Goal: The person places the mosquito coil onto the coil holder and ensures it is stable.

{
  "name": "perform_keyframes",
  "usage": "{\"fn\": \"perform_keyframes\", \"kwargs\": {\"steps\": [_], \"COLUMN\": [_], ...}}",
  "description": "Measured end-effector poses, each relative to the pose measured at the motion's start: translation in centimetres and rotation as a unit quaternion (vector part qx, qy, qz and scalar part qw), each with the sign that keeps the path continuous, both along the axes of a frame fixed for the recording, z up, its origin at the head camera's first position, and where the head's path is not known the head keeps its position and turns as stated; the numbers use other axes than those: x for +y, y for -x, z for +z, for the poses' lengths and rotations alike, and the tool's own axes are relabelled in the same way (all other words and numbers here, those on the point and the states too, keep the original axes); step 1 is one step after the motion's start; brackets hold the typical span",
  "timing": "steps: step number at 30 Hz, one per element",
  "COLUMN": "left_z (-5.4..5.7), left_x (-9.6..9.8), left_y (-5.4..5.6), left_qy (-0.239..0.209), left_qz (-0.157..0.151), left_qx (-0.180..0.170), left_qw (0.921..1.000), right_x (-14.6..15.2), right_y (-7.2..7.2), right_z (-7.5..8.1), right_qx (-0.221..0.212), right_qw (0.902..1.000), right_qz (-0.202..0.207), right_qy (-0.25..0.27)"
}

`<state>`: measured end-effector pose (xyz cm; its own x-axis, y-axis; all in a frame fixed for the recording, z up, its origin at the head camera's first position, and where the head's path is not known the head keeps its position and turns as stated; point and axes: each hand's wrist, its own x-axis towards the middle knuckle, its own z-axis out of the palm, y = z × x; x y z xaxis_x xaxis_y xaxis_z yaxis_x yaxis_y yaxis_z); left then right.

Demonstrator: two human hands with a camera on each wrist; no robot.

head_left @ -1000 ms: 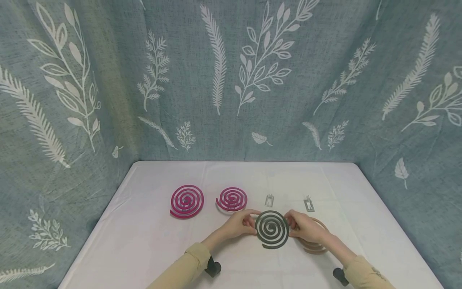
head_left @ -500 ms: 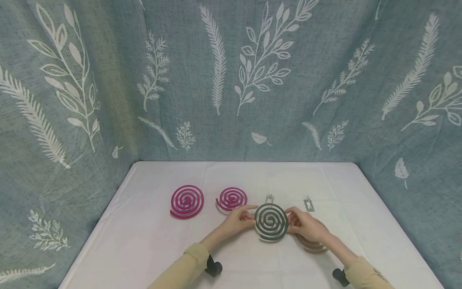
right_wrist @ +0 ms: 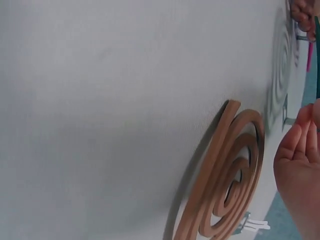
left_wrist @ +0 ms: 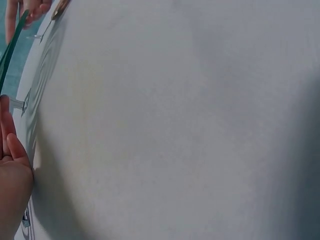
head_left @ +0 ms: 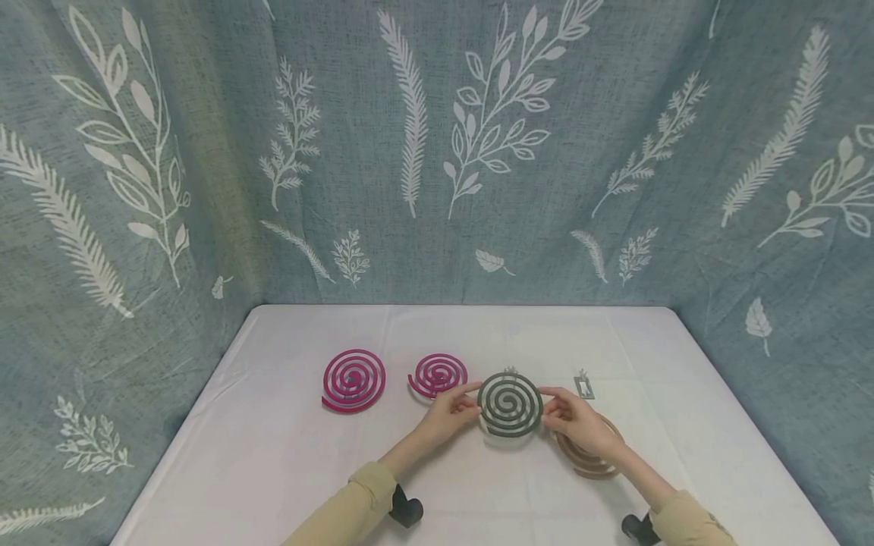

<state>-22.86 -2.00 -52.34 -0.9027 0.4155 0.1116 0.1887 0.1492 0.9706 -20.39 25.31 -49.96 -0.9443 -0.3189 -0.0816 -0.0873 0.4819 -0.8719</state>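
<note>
A dark green mosquito coil (head_left: 510, 404) is held level between both hands above the table, its shadow falling on the cloth below. My left hand (head_left: 447, 413) pinches its left edge, and my right hand (head_left: 579, 422) pinches the right edge. Just behind and partly under the coil, a small metal coil stand (head_left: 510, 371) shows only its top prongs. In the left wrist view the green coil (left_wrist: 11, 50) appears edge-on, clear of the cloth. Beneath my right forearm lies a brown mosquito coil (right_wrist: 205, 175), flat on the table.
Two magenta mosquito coils, one at the far left (head_left: 353, 381) and one nearer the middle (head_left: 439, 377), sit raised on stands. Another metal stand (head_left: 583, 385) stands to the right. White cloth covers the table (head_left: 273, 455); a patterned curtain (head_left: 437, 152) surrounds it.
Both hands have moved the green coil away from me, toward the metal stand, which it now partly covers. The coil has tilted flatter. The other coils have not moved.
</note>
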Motion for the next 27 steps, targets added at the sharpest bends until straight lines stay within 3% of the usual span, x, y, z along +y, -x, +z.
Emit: {"fn": "perform_keyframes", "kwargs": {"steps": [8, 16, 27], "left_z": [0.3, 0.4, 0.3], "left_x": [-0.1, 0.4, 1.4], "left_y": [-0.3, -0.5, -0.2], "left_qy": [-0.022, -0.04, -0.051], "left_qz": [-0.037, -0.013, 0.029], "left_qx": [-0.026, -0.036, -0.04], "left_qw": [0.9987, 0.9985, 0.9975], "right_x": [-0.6, -1.2, -1.9], "right_y": [-0.1, -0.1, -0.2], "right_z": [-0.2, 0.2, -0.4], "right_qx": [-0.037, -0.087, -0.068], "right_qw": [0.9975, 0.9879, 0.9815], "right_qz": [-0.028, -0.071, -0.122], "right_qy": [0.054, 0.106, 0.131]}}
